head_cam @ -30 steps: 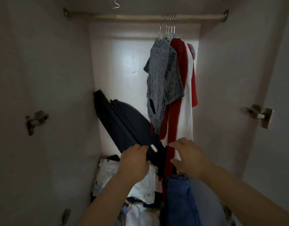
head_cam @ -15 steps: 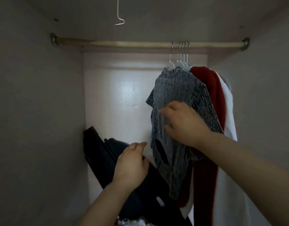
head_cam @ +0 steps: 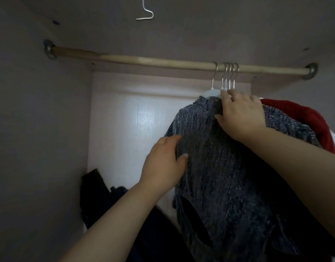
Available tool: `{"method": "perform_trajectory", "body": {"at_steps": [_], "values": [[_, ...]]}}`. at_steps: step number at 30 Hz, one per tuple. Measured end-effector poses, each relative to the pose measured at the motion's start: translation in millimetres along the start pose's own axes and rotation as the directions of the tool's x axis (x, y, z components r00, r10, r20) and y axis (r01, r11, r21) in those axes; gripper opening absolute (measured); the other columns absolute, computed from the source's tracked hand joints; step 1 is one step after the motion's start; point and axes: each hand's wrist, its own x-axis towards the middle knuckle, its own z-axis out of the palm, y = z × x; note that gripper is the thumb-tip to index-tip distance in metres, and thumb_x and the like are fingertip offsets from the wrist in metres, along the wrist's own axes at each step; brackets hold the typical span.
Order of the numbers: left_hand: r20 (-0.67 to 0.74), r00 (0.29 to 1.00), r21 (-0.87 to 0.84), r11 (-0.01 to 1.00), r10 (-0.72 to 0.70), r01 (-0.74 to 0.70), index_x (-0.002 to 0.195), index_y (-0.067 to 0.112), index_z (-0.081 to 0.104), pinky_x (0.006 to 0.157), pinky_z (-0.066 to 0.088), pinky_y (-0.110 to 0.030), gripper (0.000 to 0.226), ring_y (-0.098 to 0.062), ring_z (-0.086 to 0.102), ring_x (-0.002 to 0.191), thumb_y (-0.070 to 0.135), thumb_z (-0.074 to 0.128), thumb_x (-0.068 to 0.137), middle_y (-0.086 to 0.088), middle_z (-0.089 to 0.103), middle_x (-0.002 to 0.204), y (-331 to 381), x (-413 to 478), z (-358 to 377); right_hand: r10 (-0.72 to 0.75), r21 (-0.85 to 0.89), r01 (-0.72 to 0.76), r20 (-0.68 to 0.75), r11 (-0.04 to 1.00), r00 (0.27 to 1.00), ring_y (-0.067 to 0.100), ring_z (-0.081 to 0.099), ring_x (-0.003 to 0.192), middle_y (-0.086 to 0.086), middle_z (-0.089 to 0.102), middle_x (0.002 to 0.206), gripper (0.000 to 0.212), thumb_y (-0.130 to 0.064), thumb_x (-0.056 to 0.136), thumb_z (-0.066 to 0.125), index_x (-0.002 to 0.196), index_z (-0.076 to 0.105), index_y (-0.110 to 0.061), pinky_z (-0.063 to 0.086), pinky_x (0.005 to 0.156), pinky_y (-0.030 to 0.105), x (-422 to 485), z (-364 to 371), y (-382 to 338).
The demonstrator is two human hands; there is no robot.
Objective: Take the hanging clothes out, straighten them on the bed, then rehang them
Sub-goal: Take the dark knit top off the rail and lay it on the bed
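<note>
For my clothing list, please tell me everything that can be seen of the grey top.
The grey top is dark, ribbed fabric with faint glitter. It hangs on a white hanger, the leftmost of four hooks on the wooden rod, beside a red garment. The right hand grips its collar; the left hand pinches its left edge. A dark opening shows low down.

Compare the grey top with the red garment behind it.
Colour: the grey top is dark speckled grey; the red garment is plain red.
Place: the grey top hangs in front, in full view; the red garment sits behind it to the right, mostly hidden.
Contact: the left hand grips the grey top's edge and the right hand rests at its collar; neither is on the red garment.
Both hang below the rod.
</note>
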Motion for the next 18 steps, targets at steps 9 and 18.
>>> {"method": "perform_trajectory", "body": {"at_steps": [9, 18], "values": [[-0.024, 0.999, 0.148, 0.988, -0.032, 0.035, 0.14, 0.026, 0.036, 0.09, 0.027, -0.015, 0.055, -0.011, 0.041, 0.123, 0.032, 0.057, 0.089, 0.005, 0.04, 0.139, -16, 10, 9, -0.009, 0.07, 0.012, -0.053, 0.997, 0.999, 0.03, 0.048, 0.113, 0.012, 0.057, 0.122, 0.067, -0.049, 0.083, 0.059, 0.137, 0.039, -0.015, 0.035, 0.087, 0.039, 18, 43, 44], [-0.067, 0.997, 0.209, 0.976, -0.041, 0.054, 0.14, 0.026, 0.035, 0.102, 0.032, -0.028, 0.055, -0.017, 0.039, 0.127, 0.031, 0.056, 0.089, 0.002, 0.038, 0.14, -5, 21, 4, -0.019, 0.204, 0.082, -0.297, 0.976, 0.955, 0.039, 0.05, 0.104, 0.021, 0.059, 0.115, 0.061, -0.048, 0.081, 0.062, 0.128, 0.05, -0.01, 0.041, 0.082, 0.046, 43, 29, 56]]}}
